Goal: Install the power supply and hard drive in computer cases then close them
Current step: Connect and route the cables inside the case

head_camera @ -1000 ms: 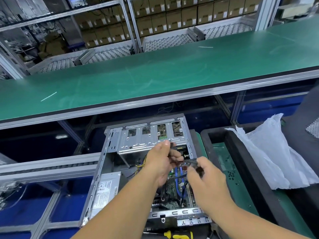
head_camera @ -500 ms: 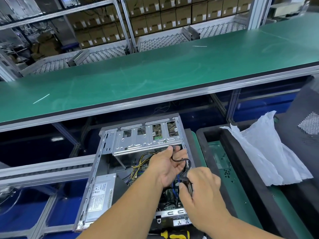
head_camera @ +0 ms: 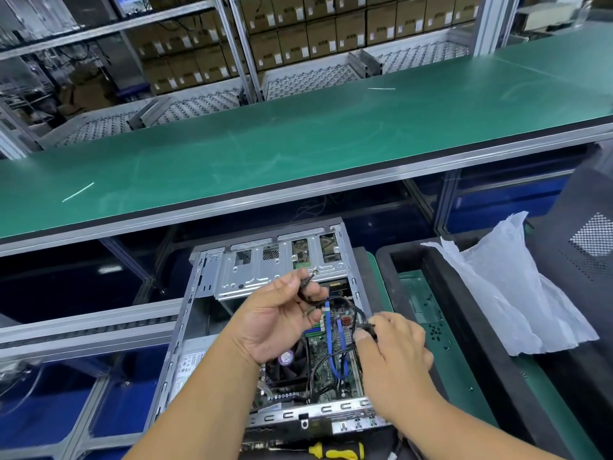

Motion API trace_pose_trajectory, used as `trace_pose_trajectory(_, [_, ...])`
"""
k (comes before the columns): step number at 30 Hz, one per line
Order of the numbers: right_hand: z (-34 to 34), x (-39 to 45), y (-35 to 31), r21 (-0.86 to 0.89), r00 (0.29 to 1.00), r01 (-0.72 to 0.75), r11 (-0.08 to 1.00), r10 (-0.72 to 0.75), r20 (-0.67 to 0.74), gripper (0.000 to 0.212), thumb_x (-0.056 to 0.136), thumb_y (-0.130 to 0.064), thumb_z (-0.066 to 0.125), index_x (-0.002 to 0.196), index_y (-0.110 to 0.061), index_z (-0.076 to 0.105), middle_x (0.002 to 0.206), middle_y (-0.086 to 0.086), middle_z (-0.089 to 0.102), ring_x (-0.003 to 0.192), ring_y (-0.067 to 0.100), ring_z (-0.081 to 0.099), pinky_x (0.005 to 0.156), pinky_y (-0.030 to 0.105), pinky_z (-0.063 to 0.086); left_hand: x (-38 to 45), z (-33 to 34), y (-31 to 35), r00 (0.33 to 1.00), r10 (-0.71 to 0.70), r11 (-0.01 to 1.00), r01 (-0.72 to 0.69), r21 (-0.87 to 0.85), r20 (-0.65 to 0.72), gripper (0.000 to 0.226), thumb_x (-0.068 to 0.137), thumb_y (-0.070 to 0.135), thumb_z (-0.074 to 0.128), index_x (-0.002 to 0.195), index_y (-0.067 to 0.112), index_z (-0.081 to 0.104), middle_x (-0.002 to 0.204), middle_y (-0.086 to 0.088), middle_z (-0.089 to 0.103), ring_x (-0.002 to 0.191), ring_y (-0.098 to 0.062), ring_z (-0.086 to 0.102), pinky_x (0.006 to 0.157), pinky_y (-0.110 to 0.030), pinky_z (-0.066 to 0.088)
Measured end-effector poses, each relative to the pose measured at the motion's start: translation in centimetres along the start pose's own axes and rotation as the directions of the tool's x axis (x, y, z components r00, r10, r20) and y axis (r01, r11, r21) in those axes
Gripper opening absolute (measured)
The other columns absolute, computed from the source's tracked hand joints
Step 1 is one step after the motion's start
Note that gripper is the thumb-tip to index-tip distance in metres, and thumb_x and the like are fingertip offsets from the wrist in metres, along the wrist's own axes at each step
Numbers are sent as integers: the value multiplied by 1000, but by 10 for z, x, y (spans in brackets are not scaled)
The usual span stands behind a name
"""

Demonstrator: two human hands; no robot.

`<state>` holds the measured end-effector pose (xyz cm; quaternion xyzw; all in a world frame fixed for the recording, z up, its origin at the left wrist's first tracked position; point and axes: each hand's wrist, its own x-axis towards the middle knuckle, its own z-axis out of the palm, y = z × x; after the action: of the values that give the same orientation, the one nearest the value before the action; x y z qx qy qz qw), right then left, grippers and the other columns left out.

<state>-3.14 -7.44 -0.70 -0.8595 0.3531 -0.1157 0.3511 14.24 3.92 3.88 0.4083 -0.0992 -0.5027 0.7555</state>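
My left hand and right hand both pinch black cable over open case.

green bench, blue cables, yellow-black screwdriver

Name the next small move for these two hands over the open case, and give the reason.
Probably lower the right hand and seat its black connector in the computer case. The left hand grips the same black cable above the motherboard, and the connector looks unplugged.
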Motion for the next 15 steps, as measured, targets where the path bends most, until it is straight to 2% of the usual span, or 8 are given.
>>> trace_pose_trajectory(2, [-3, 5, -4, -29, 1000, 0, 1000, 0, 17, 10, 101, -44, 38, 104, -41, 47, 127, -18, 36, 110, 5, 13, 93, 40, 22, -1, 1, 1, 1000, 10, 1000, -10, -8, -3, 20, 93, 13, 65, 113, 12, 71, 96, -8, 74, 104, -28, 69, 82, -39, 47])
trace_pose_trajectory(3, [-4, 7, -5, -46, 999, 8, 999, -6, 32, 15, 99, -43, 42, 113, -44, 45, 129, -18, 33, 113, 6, 15, 95, 41, 24, -2, 3, 2, 1000, 24, 1000, -24, -13, -15, 27, 95, 12, 63, 121, 9, 69, 100, -9, 75, 107, -29, 69, 81, -39, 48])
trace_pose_trajectory(5, [-7, 7, -8, -54, 999, 51, 997, -50, 13, 44, 92, -42, 50, 131, -49, 31, 127, -23, 23, 120, 8, 16, 99, 42, 27, -3, 8, 3, 998, 61, 998, -60, 25, -35, 33, 97, 10, 59, 129, 6, 66, 107, -11, 76, 118, -31, 67, 83, -39, 47])
trace_pose_trajectory(6, [-11, 7, -11, -43, 996, 87, 995, -88, -21, 50, 90, -41, 53, 133, -51, 28, 124, -25, 20, 120, 6, 18, 98, 41, 27, -4, 11, 3, 996, 77, 995, -73, 72, -47, 29, 97, 10, 59, 125, 7, 67, 111, -13, 75, 123, -33, 65, 85, -40, 46])
trace_pose_trajectory(8, [-16, 6, -16, 5, 981, 186, 983, -185, -65, 43, 88, -41, 54, 125, -53, 35, 121, -29, 28, 116, 3, 25, 93, 37, 27, -6, 19, 3, 991, 95, 980, -76, 186, -94, 21, 94, 10, 62, 114, 9, 69, 117, -19, 74, 125, -34, 64, 90, -43, 43])
trace_pose_trajectory(11, [-17, 6, -22, 26, 960, 280, 960, -279, -34, 25, 88, -41, 49, 111, -50, 49, 115, -31, 43, 117, 2, 33, 90, 35, 29, -4, 30, -2, 968, 139, 960, -81, 267, -207, 14, 91, 6, 64, 105, 9, 63, 115, -23, 73, 116, -34, 69, 92, -41, 48])
trace_pose_trajectory(15, [-10, 7, -23, -24, 964, 265, 964, -265, -1, 39, 90, -42, 46, 129, -47, 52, 123, -24, 39, 123, 7, 30, 96, 37, 31, 9, 33, -22, 886, 146, 942, 11, 335, -441, 5, 96, 8, 66, 101, 7, 67, 103, -12, 78, 89, -21, 76, 81, -36, 50])
